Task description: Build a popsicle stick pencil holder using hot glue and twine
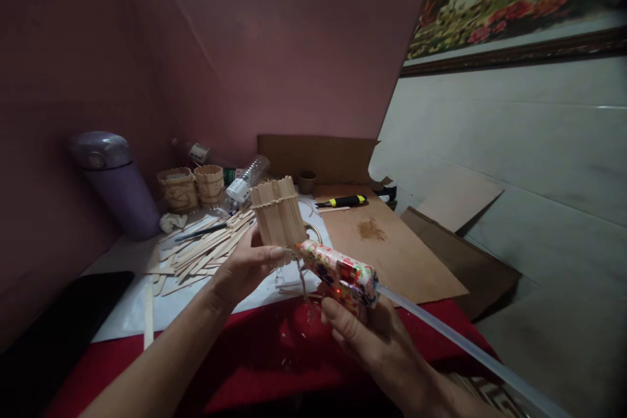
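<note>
My left hand [249, 261] holds a small cup made of upright wooden craft sticks [279, 219], with a twisted twine band around its upper part. The cup is slightly tilted. In my right hand [372, 336] is a hot glue gun [340, 271] with a flowery cover and a small red light. Its orange nozzle is at the lower right edge of the cup; whether it touches cannot be made out. A long clear glue stick [455, 333] sticks out of the gun's back. Loose twine [304, 281] hangs below the cup.
Loose craft sticks [208, 255] lie piled on white paper. Behind stand two finished-looking stick cups [209, 186], a plastic bottle [249, 176] and a purple flask [117, 183]. A black-yellow utility knife [343, 201] rests on a cardboard sheet [401, 261]. A small brown pot [307, 181] stands farther back.
</note>
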Available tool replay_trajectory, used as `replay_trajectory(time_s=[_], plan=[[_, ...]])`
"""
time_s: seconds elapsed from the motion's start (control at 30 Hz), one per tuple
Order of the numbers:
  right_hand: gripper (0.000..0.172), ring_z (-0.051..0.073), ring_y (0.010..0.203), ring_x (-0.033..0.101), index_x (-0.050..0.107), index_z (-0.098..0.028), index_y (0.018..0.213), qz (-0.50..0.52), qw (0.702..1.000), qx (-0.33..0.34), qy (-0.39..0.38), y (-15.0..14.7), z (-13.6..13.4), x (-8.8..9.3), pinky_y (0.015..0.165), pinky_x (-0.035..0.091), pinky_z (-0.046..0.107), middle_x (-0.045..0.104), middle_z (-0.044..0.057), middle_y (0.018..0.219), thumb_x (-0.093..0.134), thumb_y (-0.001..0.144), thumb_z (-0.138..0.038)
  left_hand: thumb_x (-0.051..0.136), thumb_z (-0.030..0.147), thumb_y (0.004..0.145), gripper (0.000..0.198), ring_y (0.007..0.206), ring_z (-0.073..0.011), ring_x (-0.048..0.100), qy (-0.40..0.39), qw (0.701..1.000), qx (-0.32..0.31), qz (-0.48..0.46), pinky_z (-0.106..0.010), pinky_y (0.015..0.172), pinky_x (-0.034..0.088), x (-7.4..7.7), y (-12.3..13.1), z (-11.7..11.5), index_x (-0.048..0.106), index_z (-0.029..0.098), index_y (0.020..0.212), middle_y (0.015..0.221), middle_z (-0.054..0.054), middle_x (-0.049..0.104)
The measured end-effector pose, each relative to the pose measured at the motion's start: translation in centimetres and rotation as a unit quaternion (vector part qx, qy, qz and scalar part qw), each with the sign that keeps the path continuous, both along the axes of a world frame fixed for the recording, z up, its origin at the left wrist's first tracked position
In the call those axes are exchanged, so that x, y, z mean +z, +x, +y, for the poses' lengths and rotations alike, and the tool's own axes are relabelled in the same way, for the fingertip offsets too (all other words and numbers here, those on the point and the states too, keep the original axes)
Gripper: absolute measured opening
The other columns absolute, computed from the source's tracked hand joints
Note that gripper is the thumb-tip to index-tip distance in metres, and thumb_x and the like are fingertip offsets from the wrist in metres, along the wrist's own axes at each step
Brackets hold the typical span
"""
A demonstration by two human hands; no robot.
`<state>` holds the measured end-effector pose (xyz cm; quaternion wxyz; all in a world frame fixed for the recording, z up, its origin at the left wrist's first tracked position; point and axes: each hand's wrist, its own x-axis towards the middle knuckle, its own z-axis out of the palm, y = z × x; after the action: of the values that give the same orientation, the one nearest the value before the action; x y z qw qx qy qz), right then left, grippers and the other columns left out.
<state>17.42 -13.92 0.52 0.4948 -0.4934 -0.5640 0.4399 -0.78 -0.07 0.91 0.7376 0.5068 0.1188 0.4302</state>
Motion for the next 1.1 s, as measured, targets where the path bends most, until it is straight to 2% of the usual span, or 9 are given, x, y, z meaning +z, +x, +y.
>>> replay_trajectory(time_s=[0.13, 0.2, 0.4, 0.53, 0.67, 0.83, 0.9, 1.0, 1.1], plan=[[0.033, 0.021, 0.083, 0.067, 0.07, -0.025, 0.111, -0.03, 0.999, -0.021, 0.011, -0.7, -0.2, 1.2, 0.07, 0.056, 0.029, 0.072, 0.004, 0.086, 0.064, 0.089, -0.049, 0.077, 0.021, 0.068, 0.051, 0.101, -0.0279, 0.066, -0.002, 1.0, -0.001, -0.001, -0.037, 0.089, 0.052, 0.2, 0.1, 0.0, 0.066, 0.013, 0.117, 0.11, -0.014, 0.071], [0.033, 0.022, 0.088, 0.067, 0.071, -0.025, 0.11, -0.038, 0.999, -0.026, 0.016, -0.8, -0.2, 1.6, 0.076, 0.056, 0.031, 0.072, 0.004, 0.088, 0.064, 0.088, -0.048, 0.078, 0.021, 0.068, 0.051, 0.101, -0.0277, 0.066, -0.005, 1.0, 0.0, 0.0, -0.037, 0.089, 0.052, 0.2, 0.2, 0.0, 0.066, 0.013, 0.116, 0.109, -0.013, 0.071], [0.032, 0.015, 0.062, 0.062, 0.072, -0.022, 0.105, -0.03, 1.0, 0.0, -0.01, -0.4, 0.0, 1.0, 0.059, 0.052, 0.025, 0.067, 0.001, 0.07, 0.06, 0.092, -0.048, 0.079, 0.021, 0.067, 0.052, 0.101, -0.0274, 0.067, -0.012, 1.0, 0.002, -0.005, -0.036, 0.088, 0.053, 0.1, 0.1, 0.0, 0.065, 0.013, 0.117, 0.11, -0.014, 0.071], [0.034, 0.014, 0.06, 0.06, 0.071, -0.021, 0.106, -0.031, 0.999, -0.015, -0.01, -0.5, -0.1, 1.0, 0.057, 0.05, 0.025, 0.067, 0.001, 0.071, 0.062, 0.09, -0.049, 0.078, 0.021, 0.068, 0.052, 0.1, -0.027, 0.067, -0.006, 1.0, -0.003, -0.007, -0.036, 0.088, 0.053, 0.2, 0.2, 0.0, 0.066, 0.013, 0.117, 0.109, -0.014, 0.072], [0.032, 0.016, 0.061, 0.061, 0.073, -0.021, 0.103, -0.04, 0.999, -0.013, -0.006, -0.6, -0.1, 1.3, 0.06, 0.052, 0.026, 0.066, 0.0, 0.065, 0.061, 0.09, -0.049, 0.078, 0.02, 0.068, 0.051, 0.1, -0.0267, 0.067, -0.01, 1.0, -0.003, -0.004, -0.035, 0.088, 0.053, 0.2, 0.1, -0.1, 0.066, 0.012, 0.117, 0.109, -0.013, 0.072], [0.032, 0.02, 0.076, 0.067, 0.073, -0.023, 0.108, -0.053, 0.998, -0.021, 0.005, -0.5, 0.0, 1.3, 0.074, 0.055, 0.031, 0.073, 0.003, 0.079, 0.06, 0.091, -0.048, 0.08, 0.02, 0.064, 0.056, 0.097, -0.0263, 0.067, -0.025, 1.0, 0.018, -0.001, -0.034, 0.084, 0.054, 0.1, 0.1, -0.1, 0.065, 0.014, 0.117, 0.107, -0.013, 0.072], [0.033, 0.021, 0.083, 0.068, 0.072, -0.024, 0.111, -0.059, 0.998, -0.023, 0.003, -0.4, 0.0, 1.2, 0.08, 0.055, 0.033, 0.075, 0.004, 0.092, 0.059, 0.092, -0.048, 0.081, 0.02, 0.063, 0.059, 0.097, -0.0271, 0.067, -0.03, 0.999, 0.023, 0.0, -0.035, 0.084, 0.054, 0.1, 0.2, -0.1, 0.063, 0.014, 0.12, 0.107, -0.013, 0.072], [0.035, 0.023, 0.105, 0.065, 0.069, -0.027, 0.12, -0.062, 0.997, -0.034, 0.014, -0.4, 0.0, 1.0, 0.097, 0.05, 0.036, 0.072, 0.004, 0.115, 0.06, 0.092, -0.047, 0.08, 0.02, 0.064, 0.064, 0.099, -0.0281, 0.067, -0.03, 0.999, 0.023, 0.0, -0.036, 0.086, 0.053, 0.0, 0.2, 0.0, 0.061, 0.015, 0.124, 0.109, -0.013, 0.072], [0.039, 0.024, 0.111, 0.063, 0.065, -0.03, 0.127, -0.051, 0.998, -0.033, 0.008, -0.3, -0.1, 0.8, 0.105, 0.045, 0.039, 0.071, 0.003, 0.12, 0.059, 0.093, -0.047, 0.079, 0.019, 0.065, 0.067, 0.101, -0.0282, 0.067, -0.027, 0.999, 0.021, 0.002, -0.037, 0.087, 0.053, 0.0, 0.1, 0.0, 0.058, 0.016, 0.129, 0.111, -0.013, 0.072]])
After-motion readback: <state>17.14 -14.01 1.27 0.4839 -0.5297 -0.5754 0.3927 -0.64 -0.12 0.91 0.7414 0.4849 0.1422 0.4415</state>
